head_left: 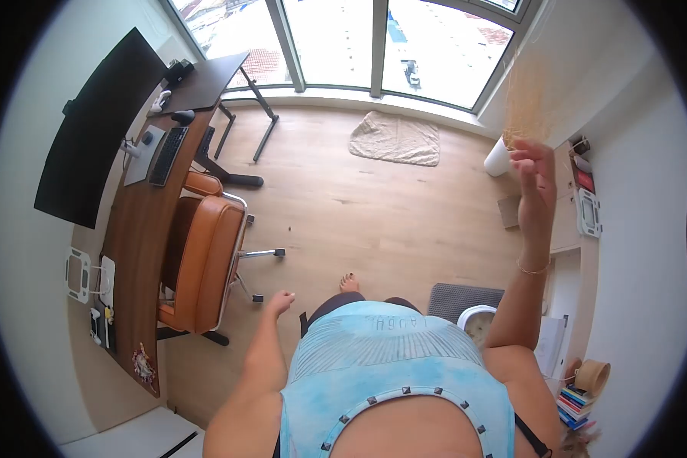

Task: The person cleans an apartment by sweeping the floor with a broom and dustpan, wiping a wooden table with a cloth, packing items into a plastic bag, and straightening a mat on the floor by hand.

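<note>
My right hand [534,169] is raised at the right, its fingers curled and pressed together in front of dried tan grass [533,99]. The grass stands in a white vase [498,159] just left of the fingers. Whether the fingertips hold anything is too small to tell. Low beside my body, my left hand [281,302] hangs over the wooden floor with its fingers curled together, nearest to the wheeled base of an orange chair [215,263]. What it holds, if anything, cannot be made out.
A long brown desk [133,237] on the left bears a curved monitor [99,126] and a keyboard [168,156]. A crumpled beige cloth [395,139] lies near the window. A grey mat [464,299] and a white bucket [477,324] are beside my right arm, with stacked books [575,404] lower right.
</note>
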The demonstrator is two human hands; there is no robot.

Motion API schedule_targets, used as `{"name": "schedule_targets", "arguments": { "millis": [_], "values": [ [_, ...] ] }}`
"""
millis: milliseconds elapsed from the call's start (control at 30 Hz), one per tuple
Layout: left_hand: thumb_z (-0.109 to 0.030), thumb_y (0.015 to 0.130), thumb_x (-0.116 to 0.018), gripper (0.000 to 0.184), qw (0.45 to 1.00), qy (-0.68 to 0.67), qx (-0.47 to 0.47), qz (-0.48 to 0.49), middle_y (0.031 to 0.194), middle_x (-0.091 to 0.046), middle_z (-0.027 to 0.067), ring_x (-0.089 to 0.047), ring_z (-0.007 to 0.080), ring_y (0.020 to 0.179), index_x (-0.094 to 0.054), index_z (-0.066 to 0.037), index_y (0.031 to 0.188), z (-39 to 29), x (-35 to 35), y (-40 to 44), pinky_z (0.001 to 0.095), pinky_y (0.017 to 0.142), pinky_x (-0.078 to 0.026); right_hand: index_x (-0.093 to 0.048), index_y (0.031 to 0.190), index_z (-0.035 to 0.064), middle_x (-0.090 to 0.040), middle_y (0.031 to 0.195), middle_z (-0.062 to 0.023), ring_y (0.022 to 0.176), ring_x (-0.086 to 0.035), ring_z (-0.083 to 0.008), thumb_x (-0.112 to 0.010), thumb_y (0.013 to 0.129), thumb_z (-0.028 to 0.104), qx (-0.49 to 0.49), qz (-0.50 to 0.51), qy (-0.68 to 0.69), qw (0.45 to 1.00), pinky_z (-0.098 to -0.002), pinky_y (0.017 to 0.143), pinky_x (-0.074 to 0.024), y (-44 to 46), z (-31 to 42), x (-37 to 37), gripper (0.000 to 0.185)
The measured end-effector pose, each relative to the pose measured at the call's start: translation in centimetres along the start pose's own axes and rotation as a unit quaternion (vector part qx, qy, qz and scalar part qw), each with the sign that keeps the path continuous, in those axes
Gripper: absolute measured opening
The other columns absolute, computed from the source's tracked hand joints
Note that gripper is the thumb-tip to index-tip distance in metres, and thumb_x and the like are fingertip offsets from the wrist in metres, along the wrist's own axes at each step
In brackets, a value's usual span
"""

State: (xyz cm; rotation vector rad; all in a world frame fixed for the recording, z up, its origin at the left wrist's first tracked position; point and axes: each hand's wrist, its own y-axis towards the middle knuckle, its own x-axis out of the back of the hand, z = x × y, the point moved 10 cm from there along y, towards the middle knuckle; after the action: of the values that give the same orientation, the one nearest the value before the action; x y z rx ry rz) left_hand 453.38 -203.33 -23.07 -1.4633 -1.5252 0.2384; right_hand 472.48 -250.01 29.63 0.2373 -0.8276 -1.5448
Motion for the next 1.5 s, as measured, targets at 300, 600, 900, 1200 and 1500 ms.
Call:
{"name": "schedule_targets", "arguments": {
  "millis": [300,600,900,1200,1500],
  "values": [
    [-0.026,0.081,-0.050,0.030,0.965,0.005,-0.260,-0.044,0.086,-0.059,0.0103,-0.055,0.0184,0.080,-0.056,-0.001,0.096,-38.7,12.8,18.3,0.0300,0.073,-0.042,-0.058,0.088,0.0040,-0.058,0.078,-0.0117,0.074,-0.056,-0.0252,-0.060,0.072,0.020,-0.414,0.271,-0.152,0.856,-0.0329,0.069,-0.0441,-6.2,-39.3,-13.8,0.023],
    [-0.027,0.083,-0.049,0.028,0.980,-0.157,-0.123,0.031,0.095,-0.056,0.0027,-0.047,0.0102,0.084,-0.054,-0.005,0.100,-50.1,11.2,31.6,0.0266,0.075,-0.038,-0.058,0.090,0.0070,-0.060,0.086,-0.0114,0.081,-0.056,-0.0254,-0.050,0.078,0.028,-0.315,0.505,-0.163,0.787,-0.0343,0.074,-0.0437,6.5,-54.5,-35.9,0.025],
    [-0.024,0.082,-0.050,0.026,0.985,-0.086,-0.112,0.097,0.090,-0.057,0.0042,-0.050,0.0134,0.082,-0.056,-0.004,0.098,-61.0,9.1,55.8,0.0288,0.076,-0.039,-0.055,0.103,0.0103,-0.048,0.105,-0.0137,0.092,-0.051,-0.0282,-0.054,0.077,0.025,-0.377,0.372,-0.154,0.834,-0.0347,0.081,-0.0412,14.4,-67.4,-46.9,0.030],
    [-0.019,0.082,-0.044,0.025,0.988,0.010,-0.155,0.025,0.100,-0.058,0.0118,-0.054,0.0249,0.094,-0.056,-0.008,0.101,-57.0,-0.1,85.7,0.0339,0.080,-0.041,-0.049,0.114,0.0139,-0.043,0.112,-0.0141,0.101,-0.047,-0.0291,-0.055,0.076,0.023,-0.515,0.299,-0.138,0.791,-0.0352,0.085,-0.0389,5.8,-89.7,-56.0,0.039],
    [-0.013,0.080,-0.040,0.027,0.990,0.028,-0.132,0.030,0.110,-0.053,0.0062,-0.052,0.0258,0.097,-0.057,-0.014,0.101,-52.6,-12.5,96.3,0.0321,0.084,-0.040,-0.039,0.124,0.0180,-0.041,0.116,-0.0144,0.105,-0.045,-0.0288,-0.055,0.076,0.023,-0.521,0.256,-0.133,0.803,-0.0345,0.087,-0.0378,-0.1,-104.4,-59.6,0.051]
  ]
}}
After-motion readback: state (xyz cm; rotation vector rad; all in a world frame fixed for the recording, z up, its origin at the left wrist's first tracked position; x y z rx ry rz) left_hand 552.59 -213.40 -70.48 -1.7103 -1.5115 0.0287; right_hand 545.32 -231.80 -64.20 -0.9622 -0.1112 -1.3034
